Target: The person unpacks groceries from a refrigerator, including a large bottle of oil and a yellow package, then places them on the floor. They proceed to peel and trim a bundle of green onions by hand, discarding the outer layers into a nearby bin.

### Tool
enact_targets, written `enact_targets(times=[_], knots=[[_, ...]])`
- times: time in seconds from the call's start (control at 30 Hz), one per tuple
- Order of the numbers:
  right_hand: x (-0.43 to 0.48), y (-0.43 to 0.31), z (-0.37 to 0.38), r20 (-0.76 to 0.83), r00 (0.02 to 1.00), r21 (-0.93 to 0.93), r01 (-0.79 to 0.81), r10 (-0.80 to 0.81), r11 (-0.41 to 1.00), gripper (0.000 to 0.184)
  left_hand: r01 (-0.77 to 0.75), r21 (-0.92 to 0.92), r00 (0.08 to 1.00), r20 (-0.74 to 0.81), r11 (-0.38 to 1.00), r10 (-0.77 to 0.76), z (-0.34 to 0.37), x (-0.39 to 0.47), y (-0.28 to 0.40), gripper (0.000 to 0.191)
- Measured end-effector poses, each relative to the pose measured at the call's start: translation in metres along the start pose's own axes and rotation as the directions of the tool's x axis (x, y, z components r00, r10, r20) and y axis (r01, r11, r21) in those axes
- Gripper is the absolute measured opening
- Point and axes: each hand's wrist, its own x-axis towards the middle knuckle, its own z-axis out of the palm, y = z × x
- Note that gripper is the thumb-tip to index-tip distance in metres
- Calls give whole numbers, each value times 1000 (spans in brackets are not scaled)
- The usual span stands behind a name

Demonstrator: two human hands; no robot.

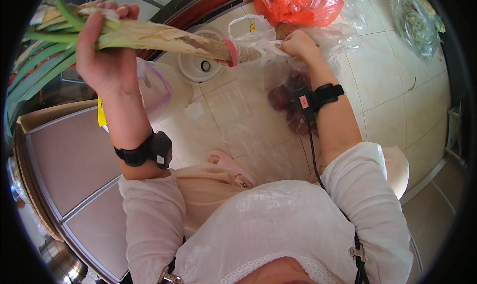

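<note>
My left hand (106,65) grips a bundle of large green onions (160,39) at the upper left. Their long green leaves fan out toward the left rim, and the pale stalks point right. Around the stalks near the root end runs a pinkish-red band (232,52). The root end reaches to a thin clear plastic bag (261,37), whose edge is pinched in my right hand (299,45); the fingertips are partly hidden. Below that hand, dark red round produce (279,96) shows through clear plastic on the floor, partly covered by my right forearm.
A red plastic bag (298,4) lies beyond my right hand. Farther right is a clear bag of greens (415,30). A white round container (201,69) stands beneath the onions, near a bag with purple handles (160,88). Cabinet panels (70,157) line the left. Clear plastic packaging (227,101) lies on the floor.
</note>
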Motion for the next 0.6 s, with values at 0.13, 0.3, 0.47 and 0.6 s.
enact_targets(times=[0.13,0.3,0.47,0.6], knots=[[-1,6,-28,180,981,515,-30,-75,856,26,-50,25,993,107,998,47,-12,5,32,26],[-45,-48,-80,163,749,964,18,-642,267,21,41,38,976,214,998,-49,-13,4,13,31],[-49,-86,-37,-67,766,829,399,-640,391,46,102,-153,918,395,983,-34,-3,9,27,34],[-57,-68,-16,-71,797,138,604,-600,785,81,-40,-92,954,293,995,65,-13,6,58,34]])
